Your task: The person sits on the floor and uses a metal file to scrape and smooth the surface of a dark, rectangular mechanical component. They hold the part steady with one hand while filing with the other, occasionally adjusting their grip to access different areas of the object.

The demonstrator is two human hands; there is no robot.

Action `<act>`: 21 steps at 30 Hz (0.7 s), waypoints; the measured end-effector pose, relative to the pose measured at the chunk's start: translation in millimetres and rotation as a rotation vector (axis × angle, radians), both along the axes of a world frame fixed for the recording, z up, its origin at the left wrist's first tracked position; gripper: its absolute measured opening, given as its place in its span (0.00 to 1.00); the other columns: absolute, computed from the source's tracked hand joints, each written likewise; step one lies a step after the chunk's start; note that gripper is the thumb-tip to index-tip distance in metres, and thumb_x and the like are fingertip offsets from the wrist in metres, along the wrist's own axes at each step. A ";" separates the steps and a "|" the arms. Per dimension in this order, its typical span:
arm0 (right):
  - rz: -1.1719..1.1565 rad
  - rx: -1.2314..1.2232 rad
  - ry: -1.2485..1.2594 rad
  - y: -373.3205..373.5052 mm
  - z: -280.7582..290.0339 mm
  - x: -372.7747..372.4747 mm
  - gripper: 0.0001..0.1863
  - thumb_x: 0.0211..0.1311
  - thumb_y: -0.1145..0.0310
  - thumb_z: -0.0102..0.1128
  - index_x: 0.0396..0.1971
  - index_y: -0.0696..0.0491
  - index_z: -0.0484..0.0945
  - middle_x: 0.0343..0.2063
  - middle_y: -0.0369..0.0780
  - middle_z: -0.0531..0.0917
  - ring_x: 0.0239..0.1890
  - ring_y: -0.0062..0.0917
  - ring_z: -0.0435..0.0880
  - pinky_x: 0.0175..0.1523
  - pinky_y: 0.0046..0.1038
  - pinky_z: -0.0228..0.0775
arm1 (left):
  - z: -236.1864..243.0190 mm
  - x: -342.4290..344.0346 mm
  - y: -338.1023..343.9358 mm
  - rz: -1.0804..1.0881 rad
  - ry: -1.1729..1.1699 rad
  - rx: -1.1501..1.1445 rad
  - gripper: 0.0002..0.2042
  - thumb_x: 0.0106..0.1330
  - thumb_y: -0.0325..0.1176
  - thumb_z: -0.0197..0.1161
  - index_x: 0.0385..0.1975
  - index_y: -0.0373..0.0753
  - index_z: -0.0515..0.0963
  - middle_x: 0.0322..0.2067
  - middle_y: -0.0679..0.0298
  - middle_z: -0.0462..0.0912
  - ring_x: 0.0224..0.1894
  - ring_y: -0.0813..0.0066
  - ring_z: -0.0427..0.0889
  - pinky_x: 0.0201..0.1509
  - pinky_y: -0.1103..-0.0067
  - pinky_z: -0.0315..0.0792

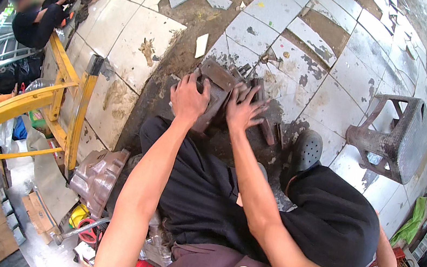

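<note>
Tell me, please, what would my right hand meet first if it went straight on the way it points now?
Most likely the small dark metal parts just ahead of your right hand. Depth is hard to judge here, so the hand might pass above them.

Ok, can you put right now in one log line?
left hand: on metal part | right hand: open, at its right side | stool: far right | yellow frame: left

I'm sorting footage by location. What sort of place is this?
Probably a mechanical repair workshop, judging by the grimy metal part at centre, the large metal casing at lower left and the yellow metal frame at left.
</note>
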State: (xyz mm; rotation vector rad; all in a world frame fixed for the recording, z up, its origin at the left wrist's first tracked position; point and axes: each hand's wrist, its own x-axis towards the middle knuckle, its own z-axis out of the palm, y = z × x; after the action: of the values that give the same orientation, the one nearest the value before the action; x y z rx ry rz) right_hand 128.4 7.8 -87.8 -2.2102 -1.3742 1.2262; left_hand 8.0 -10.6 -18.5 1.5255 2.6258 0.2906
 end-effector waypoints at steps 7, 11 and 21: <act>0.079 0.045 -0.054 -17.4 2.4 -8.4 0.41 0.72 0.40 0.43 0.77 0.35 0.41 0.75 0.57 0.34 0.77 0.57 0.31 0.71 0.69 0.28 | 0.5 0.3 -1.3 0.020 0.020 -0.012 0.24 0.70 0.49 0.53 0.55 0.37 0.77 0.53 0.51 0.80 0.58 0.55 0.77 0.66 0.60 0.62; 0.111 0.225 -0.167 -9.6 -9.4 -4.7 0.39 0.73 0.43 0.42 0.78 0.37 0.41 0.75 0.57 0.37 0.77 0.58 0.33 0.70 0.70 0.27 | 0.3 2.0 -1.7 0.014 -0.004 -0.038 0.24 0.70 0.49 0.53 0.56 0.38 0.77 0.53 0.53 0.80 0.58 0.56 0.77 0.66 0.60 0.62; 0.245 0.351 -0.263 6.9 -17.7 -0.2 0.41 0.64 0.59 0.55 0.77 0.36 0.49 0.76 0.54 0.40 0.76 0.59 0.37 0.71 0.70 0.25 | 2.2 -2.6 0.4 0.030 -0.071 -0.081 0.25 0.70 0.51 0.52 0.57 0.39 0.76 0.57 0.53 0.78 0.61 0.52 0.75 0.67 0.55 0.61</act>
State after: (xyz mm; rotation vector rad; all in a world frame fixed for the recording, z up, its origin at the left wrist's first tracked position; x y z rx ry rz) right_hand 128.2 14.6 -105.5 -2.0498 -1.8457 0.7016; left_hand 5.3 -10.2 -16.3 1.4255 2.5744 0.2323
